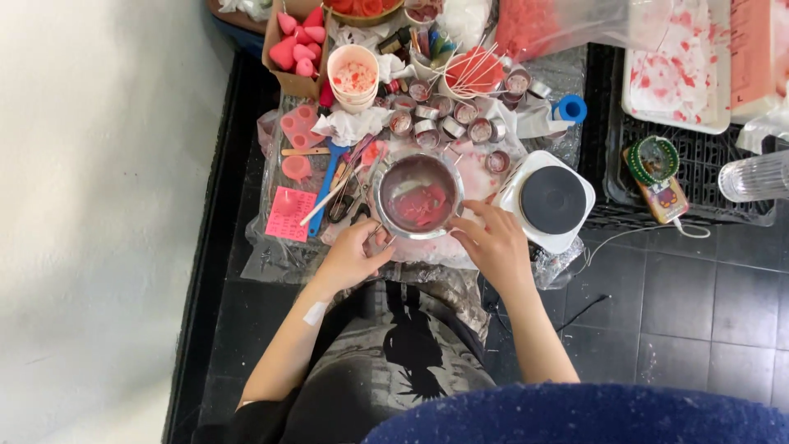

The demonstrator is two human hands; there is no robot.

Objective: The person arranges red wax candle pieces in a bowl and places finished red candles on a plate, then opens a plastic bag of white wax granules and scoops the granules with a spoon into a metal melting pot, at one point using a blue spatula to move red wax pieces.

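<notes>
Round steel pot (417, 197) holding red wax chunks sits at the plastic-covered bench's (271, 259) near edge; left hand (352, 256) fingers curled gripping its handle, right hand (491, 238) fingers loosely spread against its rim.

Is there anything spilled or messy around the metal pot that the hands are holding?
Yes. Pinkish-red wax smears stain the plastic sheet beside the metal pot, and red blotches cover the white tray at upper right.

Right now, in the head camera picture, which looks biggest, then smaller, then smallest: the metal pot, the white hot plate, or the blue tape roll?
1. white hot plate
2. metal pot, nearly the same size, so unsure
3. blue tape roll, clearly smallest
</notes>
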